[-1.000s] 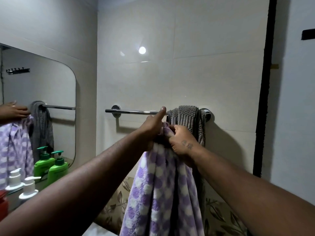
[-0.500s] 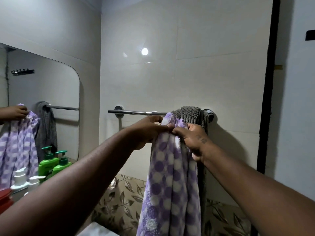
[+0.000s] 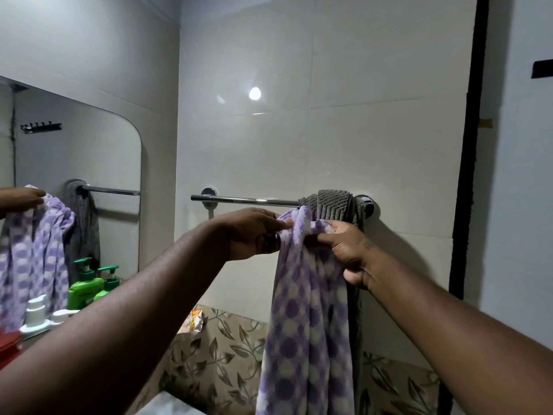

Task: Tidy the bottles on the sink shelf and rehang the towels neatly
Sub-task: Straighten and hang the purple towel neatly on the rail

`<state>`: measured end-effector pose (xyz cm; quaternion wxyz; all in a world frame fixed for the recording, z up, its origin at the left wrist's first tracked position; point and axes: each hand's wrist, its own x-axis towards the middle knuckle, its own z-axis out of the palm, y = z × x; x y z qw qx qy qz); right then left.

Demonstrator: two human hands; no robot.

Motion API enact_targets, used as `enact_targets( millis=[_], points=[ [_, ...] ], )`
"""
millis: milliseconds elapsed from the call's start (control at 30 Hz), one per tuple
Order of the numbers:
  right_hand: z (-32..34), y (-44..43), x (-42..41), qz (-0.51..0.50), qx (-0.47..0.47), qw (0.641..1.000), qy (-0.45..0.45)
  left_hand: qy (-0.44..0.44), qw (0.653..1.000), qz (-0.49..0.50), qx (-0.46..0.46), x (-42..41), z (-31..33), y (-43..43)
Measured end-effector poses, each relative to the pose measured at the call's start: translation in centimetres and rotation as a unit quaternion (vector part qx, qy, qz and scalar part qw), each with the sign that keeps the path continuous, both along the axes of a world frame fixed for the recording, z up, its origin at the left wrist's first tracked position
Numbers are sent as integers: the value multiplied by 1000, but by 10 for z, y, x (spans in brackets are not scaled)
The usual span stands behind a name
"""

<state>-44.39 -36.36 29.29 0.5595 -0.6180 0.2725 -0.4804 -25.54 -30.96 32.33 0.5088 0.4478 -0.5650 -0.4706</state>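
While held up: purple checked towel [image 3: 308,319], fluffy, hanging long at 6 o'clock of chrome rail [image 3: 245,201]
Left hand [image 3: 254,233]: pinching towel's top edge
Right hand [image 3: 348,250]: gripping same edge

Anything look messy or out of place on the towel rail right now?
Yes. The grey towel is bunched tight against the right end of the rail instead of spread flat. The purple checked towel is off the rail, gathered between the left hand and right hand.
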Motion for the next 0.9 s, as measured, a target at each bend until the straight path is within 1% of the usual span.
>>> enact_targets(
  millis=[67, 167, 233, 367, 533, 633, 700, 833, 900],
  points=[
    [4, -1, 2, -38, 3, 999, -1, 16, 1000, 17, 3, -2, 1, -2],
    [11, -3, 4, -82, 7, 996, -32, 34, 999, 34, -4, -11, 2, -3],
    [15, -2, 5, -90, 10, 995, -51, 31, 998, 50, -10, -20, 2, -1],
    [19, 3, 6, -117, 10, 991, -60, 32, 995, 91, -19, -34, 1, -1],
    [19, 4, 8, -141, 10, 989, -52, 67, 993, 96, 21, -47, -5, -1],
    [18, 1, 12, -164, -25, 985, -54, 77, 993, 89, 23, -53, -8, -4],
    [18, -3, 10, -200, -65, 977, -31, 84, 993, 84, 21, -55, -9, -4],
    [20, -11, -4, -325, -163, 931, 28, 108, 990, 82, 23, -56, -9, -5],
    [19, -11, -6, -349, -200, 913, 62, 105, 991, 84, 20, -58, -10, -5]
  ],
)
